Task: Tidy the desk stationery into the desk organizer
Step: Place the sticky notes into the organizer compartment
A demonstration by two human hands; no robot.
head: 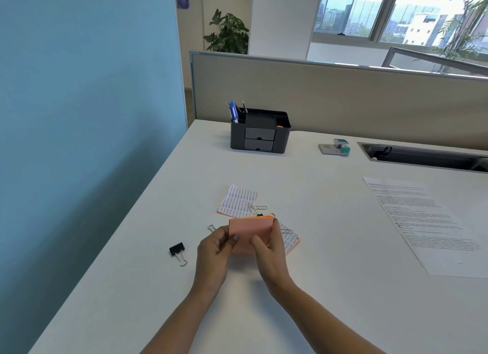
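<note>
The desk (317,248) is smooth, matt white; the organizer (260,132) at upper centre looks like matt dark plastic. The pink note pad (250,232) at centre and the printed sheet (427,227) at right are matt paper, while the handles of the binder clip (177,251) and the paper clips (257,208) are shiny metal wire.

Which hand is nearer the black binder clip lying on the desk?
Left. The left hand, gripping the left edge of the pink sticky-note pad, sits just right of the black binder clip; the right hand grips the pad's opposite edge, farther off.
</note>
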